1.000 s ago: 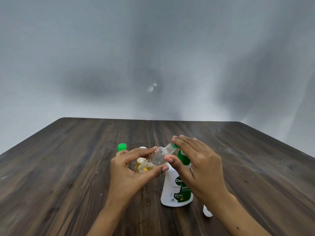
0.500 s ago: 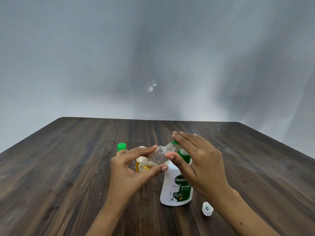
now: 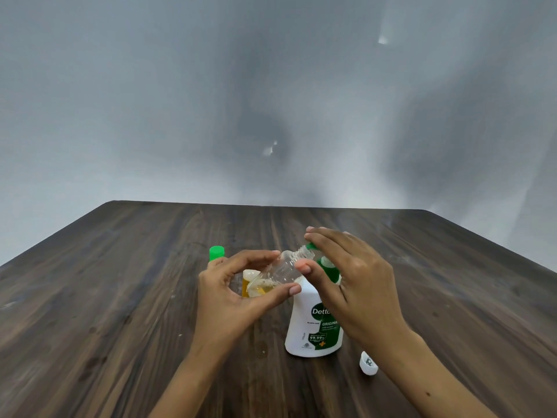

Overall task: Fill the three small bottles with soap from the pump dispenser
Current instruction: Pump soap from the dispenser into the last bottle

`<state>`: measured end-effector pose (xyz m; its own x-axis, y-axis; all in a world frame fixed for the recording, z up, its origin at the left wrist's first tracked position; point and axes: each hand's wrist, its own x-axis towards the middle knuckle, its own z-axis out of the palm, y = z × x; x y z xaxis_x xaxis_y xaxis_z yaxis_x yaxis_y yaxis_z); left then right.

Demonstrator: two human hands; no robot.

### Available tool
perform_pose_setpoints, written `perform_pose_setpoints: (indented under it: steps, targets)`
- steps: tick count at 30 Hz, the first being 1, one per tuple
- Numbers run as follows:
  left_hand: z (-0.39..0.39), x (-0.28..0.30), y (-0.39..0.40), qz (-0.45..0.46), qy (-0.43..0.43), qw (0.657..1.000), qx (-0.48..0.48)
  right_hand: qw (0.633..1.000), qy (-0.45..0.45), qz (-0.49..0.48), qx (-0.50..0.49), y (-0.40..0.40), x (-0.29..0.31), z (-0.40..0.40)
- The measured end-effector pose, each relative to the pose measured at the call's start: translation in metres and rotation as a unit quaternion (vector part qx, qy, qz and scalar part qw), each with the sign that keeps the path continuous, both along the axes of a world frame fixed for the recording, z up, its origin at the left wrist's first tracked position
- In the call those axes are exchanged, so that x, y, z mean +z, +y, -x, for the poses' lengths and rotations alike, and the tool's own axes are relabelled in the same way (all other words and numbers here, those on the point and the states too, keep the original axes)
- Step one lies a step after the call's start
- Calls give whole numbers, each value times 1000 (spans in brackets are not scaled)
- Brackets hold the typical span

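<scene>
While our left hand (image 3: 229,294) grips the tilted bottle (image 3: 278,274) at the green spout (image 3: 311,246), our right hand (image 3: 352,285) presses the pump (image 3: 327,263), fingers straight.

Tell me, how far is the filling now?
Done: unclear; a bottle with yellow soap stands half hidden behind. In hand: left hand tilts a clear bottle, little soap inside, at the dispenser; right hand rests on the pump. Left: filling it, white cap, green-capped bottle.

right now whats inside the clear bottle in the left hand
The clear bottle, tilted with its open neck at the green pump nozzle, holds a little yellowish soap pooled at its low end. The left hand fingers hide part of that end.
</scene>
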<state>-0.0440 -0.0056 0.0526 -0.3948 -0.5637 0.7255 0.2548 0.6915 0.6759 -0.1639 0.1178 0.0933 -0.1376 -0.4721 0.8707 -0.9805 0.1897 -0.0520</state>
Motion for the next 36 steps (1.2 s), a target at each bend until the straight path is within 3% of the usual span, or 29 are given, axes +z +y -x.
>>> perform_pose_setpoints:
  steps: [16,24,36]
  targets:
    - [2,-6,-1,-3,24,1000,14,1000,-12,0,7,-2,-10,0]
    - [5,-1,5,64,65,995,27,1000,-5,4,-10,-1,-9,-2]
    - [7,-5,5,76,82,993,32,1000,-6,13,-9,-2,-9,-3]
